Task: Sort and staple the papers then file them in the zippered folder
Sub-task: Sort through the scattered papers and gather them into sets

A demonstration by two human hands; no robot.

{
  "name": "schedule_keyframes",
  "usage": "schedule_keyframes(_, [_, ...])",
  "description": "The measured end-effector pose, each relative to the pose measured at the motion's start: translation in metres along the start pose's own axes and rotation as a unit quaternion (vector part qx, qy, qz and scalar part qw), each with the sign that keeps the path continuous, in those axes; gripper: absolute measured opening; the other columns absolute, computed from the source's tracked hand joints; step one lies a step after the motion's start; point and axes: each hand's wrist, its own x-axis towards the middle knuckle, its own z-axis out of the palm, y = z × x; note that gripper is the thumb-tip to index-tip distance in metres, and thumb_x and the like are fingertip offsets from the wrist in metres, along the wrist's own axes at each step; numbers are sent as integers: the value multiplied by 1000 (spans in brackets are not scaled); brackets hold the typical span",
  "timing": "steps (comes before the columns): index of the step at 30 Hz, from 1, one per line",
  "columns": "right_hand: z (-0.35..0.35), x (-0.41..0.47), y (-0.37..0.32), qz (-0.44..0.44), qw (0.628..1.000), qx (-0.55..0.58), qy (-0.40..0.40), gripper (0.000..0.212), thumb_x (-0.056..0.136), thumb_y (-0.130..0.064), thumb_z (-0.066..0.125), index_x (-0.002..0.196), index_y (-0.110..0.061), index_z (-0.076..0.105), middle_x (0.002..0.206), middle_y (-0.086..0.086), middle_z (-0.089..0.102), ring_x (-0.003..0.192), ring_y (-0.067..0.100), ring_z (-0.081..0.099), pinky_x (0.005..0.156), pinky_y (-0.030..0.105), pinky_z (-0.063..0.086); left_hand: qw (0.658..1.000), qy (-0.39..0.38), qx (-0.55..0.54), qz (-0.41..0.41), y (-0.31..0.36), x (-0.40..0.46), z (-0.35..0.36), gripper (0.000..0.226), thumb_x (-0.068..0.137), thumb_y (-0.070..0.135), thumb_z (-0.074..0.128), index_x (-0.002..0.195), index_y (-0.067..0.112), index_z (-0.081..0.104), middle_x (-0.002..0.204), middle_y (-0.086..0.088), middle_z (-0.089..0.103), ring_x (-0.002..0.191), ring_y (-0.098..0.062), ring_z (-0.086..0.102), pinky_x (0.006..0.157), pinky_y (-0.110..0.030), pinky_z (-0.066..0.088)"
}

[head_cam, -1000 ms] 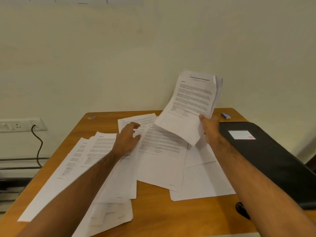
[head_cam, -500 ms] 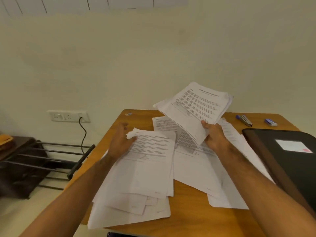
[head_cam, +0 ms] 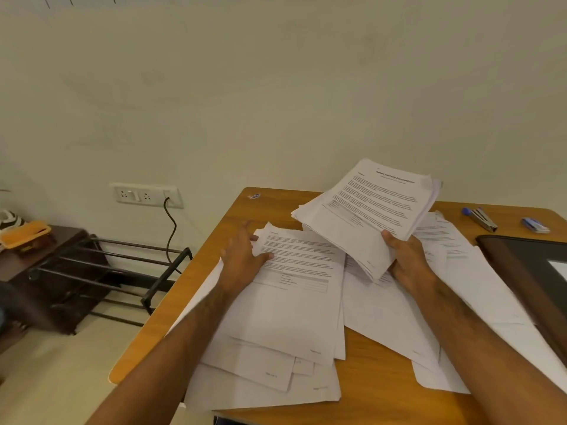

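Observation:
My right hand (head_cam: 406, 256) grips a thick stack of printed sheets (head_cam: 365, 210) by its near edge and holds it tilted above the wooden table (head_cam: 377, 394). My left hand (head_cam: 242, 259) pinches the top left corner of a printed page (head_cam: 294, 289) that lies on a loose pile of papers (head_cam: 264, 378). More sheets (head_cam: 478, 289) spread under my right arm. The dark zippered folder (head_cam: 527, 265) lies shut at the right edge. A stapler (head_cam: 483, 218) rests at the back right of the table.
A small blue box (head_cam: 535, 225) lies beside the stapler, and a small blue scrap (head_cam: 254, 196) sits at the table's back left corner. Left of the table stand a dark metal rack (head_cam: 107, 277), a wall socket with a cable (head_cam: 147, 194) and an orange item (head_cam: 26, 234) on a low cabinet.
The view swung left, so the folder slid to the right edge. My left hand took hold of the top page's corner. The stack in my right hand tilted lower.

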Motion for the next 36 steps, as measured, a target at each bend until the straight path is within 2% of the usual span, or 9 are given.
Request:
schedule_keyframes(5, [0,-2,3,-26,1000,-12,-4,43,100,-3,58,140,-18,56,113,-10,75,100,9,73,71,30,62,997,0,-70,-16,-4,-1,-3,52,89,22,73,130,34,44,96,10,60,99,-17,62,105,-52,43])
schedule_keyframes(8, [-1,-3,4,-30,999,-13,-5,45,100,-5,58,143,-18,55,123,-4,72,109,14,70,75,32,62,995,-16,-93,-13,-8,-1,-5,22,91,30,71,108,34,58,92,14,63,90,-16,65,96,-55,51])
schedule_keyframes(11, [-1,-4,3,-32,999,-13,-7,45,100,-5,58,142,-18,56,122,-4,72,108,15,70,73,31,62,994,-10,-104,0,-8,-3,-7,9,89,34,71,94,31,64,95,12,68,90,-15,68,89,-50,55])
schedule_keyframes(15, [0,-4,3,-30,999,5,-24,46,100,-4,57,143,-20,55,122,-3,73,115,21,68,77,33,63,986,2,-165,-5,-4,-7,-11,9,93,26,69,93,16,67,94,3,73,87,-16,71,78,-41,61])
schedule_keyframes(19, [-1,-8,-6,-26,995,15,-98,48,101,-5,53,147,-21,50,135,2,67,122,21,65,97,42,57,978,-7,-209,-18,-4,-7,-15,11,95,23,66,91,13,66,92,0,76,83,-15,74,75,-42,62])
schedule_keyframes(24, [9,-8,-30,5,994,-34,-102,39,96,-4,60,134,-13,61,130,8,69,114,25,69,87,37,59,968,-12,-250,-28,7,-11,-26,13,97,21,63,91,10,67,92,-1,77,84,-18,75,70,-30,61])
schedule_keyframes(28, [17,-17,-35,46,988,-72,-130,39,98,-10,61,137,-10,59,131,10,68,117,29,67,100,44,53,950,-4,-305,-71,17,-11,-40,16,99,25,61,97,12,71,93,0,77,84,-19,75,70,-30,61])
schedule_keyframes(31, [22,-24,-36,66,984,-91,-137,39,98,-14,62,137,-9,59,129,12,69,118,33,67,105,51,49,940,17,-337,-57,40,-9,-55,15,99,23,60,98,16,72,91,1,78,82,-17,75,73,-33,61])
schedule_keyframes(36, [36,-33,-46,32,981,-93,-168,41,98,-16,62,139,-11,58,132,8,68,123,30,64,110,51,45,926,36,-376,-24,89,-5,-71,14,100,17,58,90,14,68,87,3,75,77,-11,71,64,-21,54])
